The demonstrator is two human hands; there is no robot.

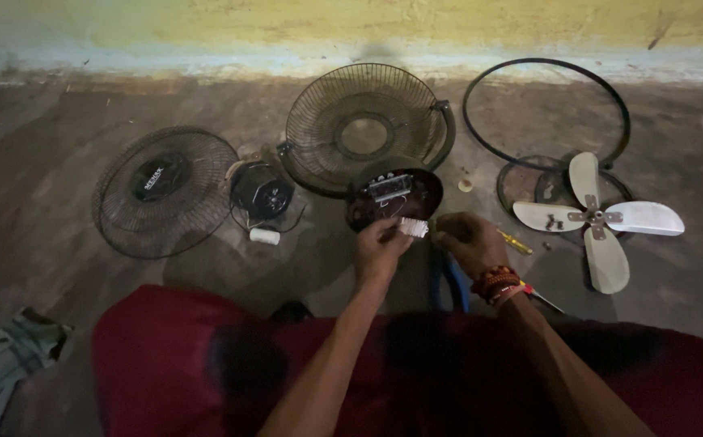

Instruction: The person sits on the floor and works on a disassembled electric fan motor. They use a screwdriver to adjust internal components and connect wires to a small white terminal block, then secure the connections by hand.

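Maroon plastic fan base [396, 198] sits tipped up on the bare floor [44, 178], open underside facing the person, so the switch block [389, 187] and wiring inside are exposed for working. Left hand [380, 247] pinches a small white ribbed part [415, 228] between thumb and fingertips, held right at the base's lower rim, close to the wiring. Right hand [469, 241], beaded bracelet at the wrist, is curled narrow just beside that part; whether it grips anything, cannot tell, fingers hide it. Yellow-handled screwdriver [516, 242] lies just past the right hand, within easy reach. Second tool with a red grip [539, 296] pokes out under the right wrist. Rear wire guard [364, 125] leans behind the base, still on its bracket. Front guard [164, 191] lies flat to the left, black motor housing [262, 193] and a white cylinder [264, 236] beside it. Black guard ring [546, 113] and white four-blade propeller [598, 217] laid out to the right, well apart: parts spread in a loose arc, each kept separate and visible. Crumpled cloth [8, 364] at lower left.
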